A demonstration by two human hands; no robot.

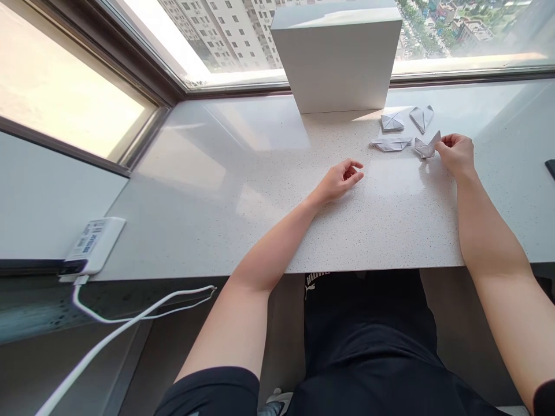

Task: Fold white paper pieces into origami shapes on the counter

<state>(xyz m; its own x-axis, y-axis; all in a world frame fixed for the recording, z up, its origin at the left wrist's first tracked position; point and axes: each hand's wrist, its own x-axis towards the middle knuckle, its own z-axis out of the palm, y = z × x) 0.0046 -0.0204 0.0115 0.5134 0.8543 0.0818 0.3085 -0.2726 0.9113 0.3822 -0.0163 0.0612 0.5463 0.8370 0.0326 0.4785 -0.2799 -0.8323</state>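
My right hand (458, 153) pinches the raised pointed end of a white origami figure (425, 148) with thumb and forefinger. Its shape looks like a bird or whale, low over the counter. Just left of it lies a long, boat-like paper fold (391, 144). Behind these are a square paper fold (392, 121) with crossing creases and a heart-shaped paper fold (422, 118). My left hand (340, 180) rests on the counter further left, fingers loosely curled, thumb apart from them, holding nothing.
The speckled white counter (195, 219) runs along the window. A white box (342, 69) stands upright against the glass. At the left edge lies a white power bank (93, 245) with a white cable (108, 341). Part of a dark object (550, 167) shows at far right.
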